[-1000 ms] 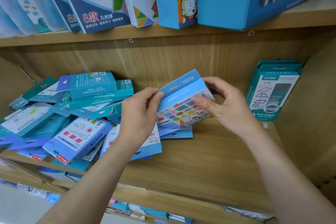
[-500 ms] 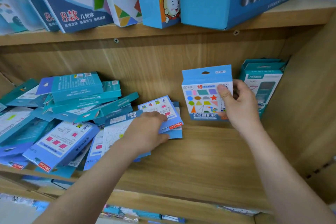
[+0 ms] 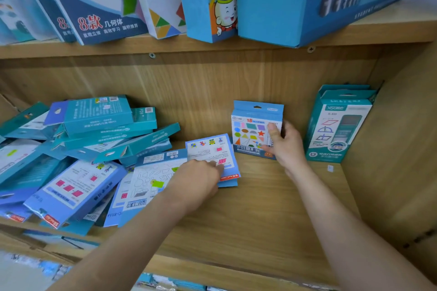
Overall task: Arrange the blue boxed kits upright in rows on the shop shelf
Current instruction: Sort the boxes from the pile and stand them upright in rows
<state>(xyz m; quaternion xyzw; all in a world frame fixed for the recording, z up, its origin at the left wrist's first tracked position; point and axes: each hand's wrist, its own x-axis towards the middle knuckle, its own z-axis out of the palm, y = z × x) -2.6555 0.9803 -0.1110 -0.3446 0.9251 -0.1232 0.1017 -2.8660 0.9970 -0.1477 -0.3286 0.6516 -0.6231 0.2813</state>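
Note:
A blue boxed kit printed with coloured shapes (image 3: 251, 129) stands upright against the back panel of the wooden shelf (image 3: 248, 215). My right hand (image 3: 285, 146) grips its right edge, thumb on the front. My left hand (image 3: 196, 183) rests on a flat blue kit with a white label (image 3: 211, 151), fingertips at its near edge. That kit lies at the right end of a jumbled heap of blue and teal kits (image 3: 89, 139) covering the shelf's left half.
Two teal boxes (image 3: 338, 123) stand upright in the shelf's back right corner, next to the side wall (image 3: 402, 149). Large blue and white boxes (image 3: 295, 0) line the shelf above. A small white tag (image 3: 330, 168) lies on the board.
My right hand carried the shapes kit rightward and set it upright against the back panel. My left hand let go of it and dropped onto the flat kit by the heap.

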